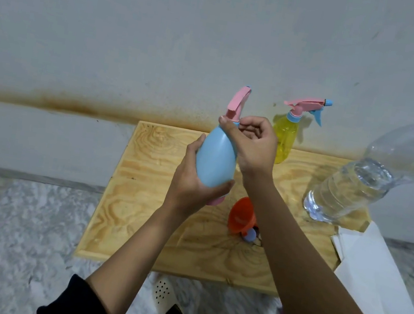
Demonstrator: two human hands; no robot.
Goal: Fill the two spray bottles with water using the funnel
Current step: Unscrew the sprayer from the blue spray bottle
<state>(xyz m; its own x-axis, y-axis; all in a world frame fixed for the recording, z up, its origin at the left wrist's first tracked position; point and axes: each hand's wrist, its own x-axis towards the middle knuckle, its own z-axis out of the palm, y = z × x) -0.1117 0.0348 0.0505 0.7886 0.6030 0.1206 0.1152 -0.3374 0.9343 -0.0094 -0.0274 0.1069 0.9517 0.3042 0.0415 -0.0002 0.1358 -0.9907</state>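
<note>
My left hand [192, 178] grips the lower body of a light blue spray bottle [215, 158], held lifted above the wooden board [140, 200]. My right hand [252, 143] curls its fingers round the bottle's neck, just under the pink spray head [238, 102]. A yellow spray bottle [285, 139] with a pink and blue trigger head stands upright at the board's far edge. An orange funnel [241, 215] lies on the board below my hands, partly hidden by my right forearm. A large clear water bottle [369, 178], partly filled, stands at the right with no cap on it.
A small blue cap [250, 236] lies by the funnel. White paper [369, 264] covers the board's right corner. The board sits on a marbled floor [15, 230] against a grey wall. My feet in white perforated shoes [163, 295] are just below the board's near edge.
</note>
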